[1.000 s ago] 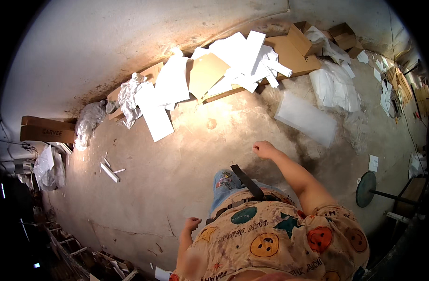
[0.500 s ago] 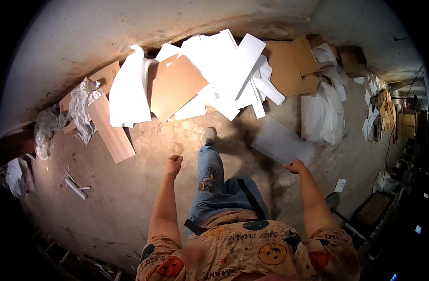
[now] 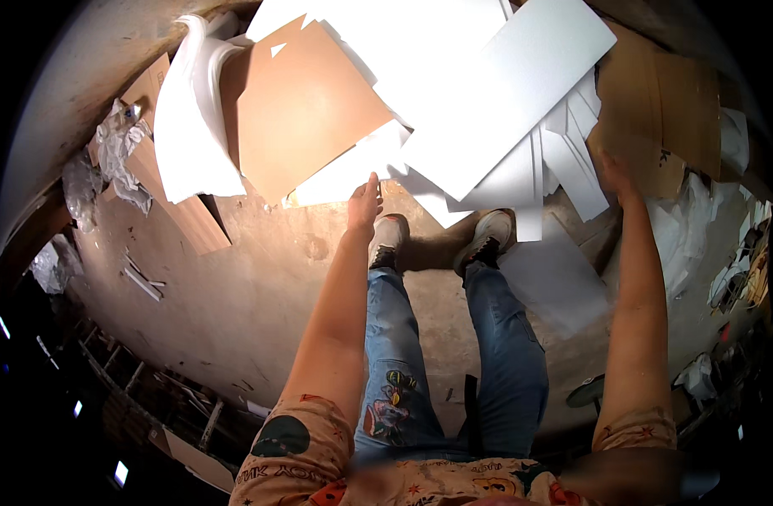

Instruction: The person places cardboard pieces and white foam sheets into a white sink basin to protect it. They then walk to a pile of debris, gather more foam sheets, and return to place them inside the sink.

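A large heap of white foam sheets (image 3: 521,110) lies in front of my feet, several of them overlapping at angles. My left hand (image 3: 366,202) reaches forward with fingers extended, above the floor near the lower edge of the heap and right of a brown board (image 3: 306,110). Nothing shows in it. On the other side, my right hand (image 3: 619,179) is stretched out beside the narrow white strips (image 3: 563,156), in front of brown cardboard (image 3: 635,105). Its fingers point forward, apart and holding nothing visible. Whether either hand touches a sheet cannot be made out.
A translucent sheet (image 3: 559,274) lies on the floor by my right shoe (image 3: 493,229). To the left are curled white foam (image 3: 188,118), a wood-patterned plank (image 3: 180,211) and crumpled plastic (image 3: 121,152). Clear wrapping (image 3: 686,232) lies at the right.
I have come nearer the heap, with both shoes now in view. Both hands have moved forward and their fingers have opened out. The translucent sheet now lies by my right foot.
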Demonstrator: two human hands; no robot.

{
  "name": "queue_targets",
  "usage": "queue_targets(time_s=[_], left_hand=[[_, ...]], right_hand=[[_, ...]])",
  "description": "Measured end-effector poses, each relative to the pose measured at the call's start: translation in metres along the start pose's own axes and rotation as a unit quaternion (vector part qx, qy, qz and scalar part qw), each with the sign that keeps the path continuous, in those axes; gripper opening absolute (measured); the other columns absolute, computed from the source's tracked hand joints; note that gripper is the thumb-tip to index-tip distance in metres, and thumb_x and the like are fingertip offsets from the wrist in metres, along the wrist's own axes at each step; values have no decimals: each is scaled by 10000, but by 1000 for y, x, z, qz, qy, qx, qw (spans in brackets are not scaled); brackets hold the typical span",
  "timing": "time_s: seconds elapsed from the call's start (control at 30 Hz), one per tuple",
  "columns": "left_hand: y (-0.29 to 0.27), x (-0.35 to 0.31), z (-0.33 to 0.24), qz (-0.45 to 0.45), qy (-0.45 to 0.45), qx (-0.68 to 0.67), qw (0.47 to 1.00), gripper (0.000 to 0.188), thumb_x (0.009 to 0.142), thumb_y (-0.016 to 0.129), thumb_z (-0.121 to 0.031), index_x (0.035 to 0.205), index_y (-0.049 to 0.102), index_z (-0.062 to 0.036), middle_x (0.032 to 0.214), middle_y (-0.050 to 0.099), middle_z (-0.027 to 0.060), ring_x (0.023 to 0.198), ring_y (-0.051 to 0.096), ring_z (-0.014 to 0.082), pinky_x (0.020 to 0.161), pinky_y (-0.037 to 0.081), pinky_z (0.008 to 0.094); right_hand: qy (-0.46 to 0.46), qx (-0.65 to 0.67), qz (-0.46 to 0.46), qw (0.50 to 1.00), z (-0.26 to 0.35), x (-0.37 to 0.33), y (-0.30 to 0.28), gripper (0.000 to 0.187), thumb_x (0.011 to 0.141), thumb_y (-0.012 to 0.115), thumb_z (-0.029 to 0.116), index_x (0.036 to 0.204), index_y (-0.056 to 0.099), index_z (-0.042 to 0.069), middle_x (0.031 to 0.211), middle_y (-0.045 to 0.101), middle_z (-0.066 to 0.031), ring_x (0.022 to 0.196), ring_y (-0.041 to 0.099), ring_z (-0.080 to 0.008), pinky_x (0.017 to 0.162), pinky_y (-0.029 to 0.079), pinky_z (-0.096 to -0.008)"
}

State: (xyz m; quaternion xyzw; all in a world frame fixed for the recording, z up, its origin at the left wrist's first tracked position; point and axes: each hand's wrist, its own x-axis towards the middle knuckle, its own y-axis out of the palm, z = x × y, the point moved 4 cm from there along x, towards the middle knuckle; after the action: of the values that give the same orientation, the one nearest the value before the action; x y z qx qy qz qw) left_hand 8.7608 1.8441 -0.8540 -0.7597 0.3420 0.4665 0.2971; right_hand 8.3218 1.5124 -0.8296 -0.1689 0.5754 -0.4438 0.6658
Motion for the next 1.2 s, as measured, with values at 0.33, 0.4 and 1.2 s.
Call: queue_targets(time_s=[0.33, 0.4, 1.2], left_hand=[[54, 41, 9, 57, 5, -270, 961, 838, 721, 614, -498, 1373, 278, -93, 1378, 306, 164, 1272, 309, 326, 1040, 241, 503], [59, 40, 9, 78, -30, -340, 937, 711, 711, 588, -409, 1297, 342, -91, 1332, 331, 178, 1264, 313, 336, 1040, 249, 510], [119, 28, -6, 235, 48, -442, 864, 571, 690, 717, -337, 1162, 507, -92, 1179, 518, 71, 1129, 471, 252, 985, 382, 417]], right_hand=[[100, 211, 147, 961, -1, 74, 64, 794, 771, 583, 607, 1302, 447, 34, 1121, 545, -61, 926, 509, -152, 814, 411, -300], [105, 246, 142, 953, 5, 73, 71, 784, 757, 617, 592, 1295, 456, 45, 1138, 544, -61, 945, 514, -157, 820, 412, -305], [165, 458, 185, 854, -76, -35, 34, 576, 827, 619, 423, 1224, 511, 19, 1111, 602, -85, 1001, 571, -202, 858, 469, -325]])
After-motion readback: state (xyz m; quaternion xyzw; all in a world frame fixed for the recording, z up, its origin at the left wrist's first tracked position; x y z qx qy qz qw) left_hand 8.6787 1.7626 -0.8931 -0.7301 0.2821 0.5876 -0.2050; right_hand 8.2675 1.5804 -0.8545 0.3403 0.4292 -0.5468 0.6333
